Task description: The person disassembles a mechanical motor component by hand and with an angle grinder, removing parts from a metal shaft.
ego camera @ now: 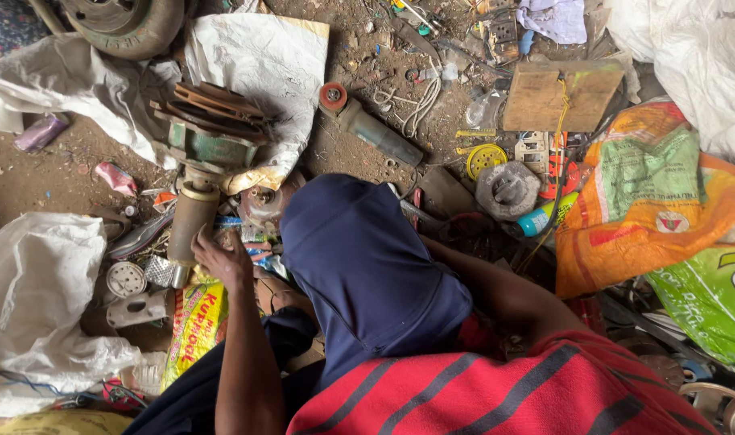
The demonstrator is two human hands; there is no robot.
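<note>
Head view: left hand (222,259) fingers curled, resting against lower end of rusty metal cylinder (190,224) under green motor housing (210,145), grip can't tell. Right hand hidden behind navy cloth (367,274), forearm running under it, state can't tell. Angle grinder (371,127) lying on dirt well apart, yellow wheel (486,159) and orange sack (649,201) further right

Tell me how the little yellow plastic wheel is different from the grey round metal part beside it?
The yellow plastic wheel is smaller; the grey round metal part is bigger. The wheel is bright and thin, while the grey part is dull, thick and lumpy. Both are round and lie flat, side by side.
</note>
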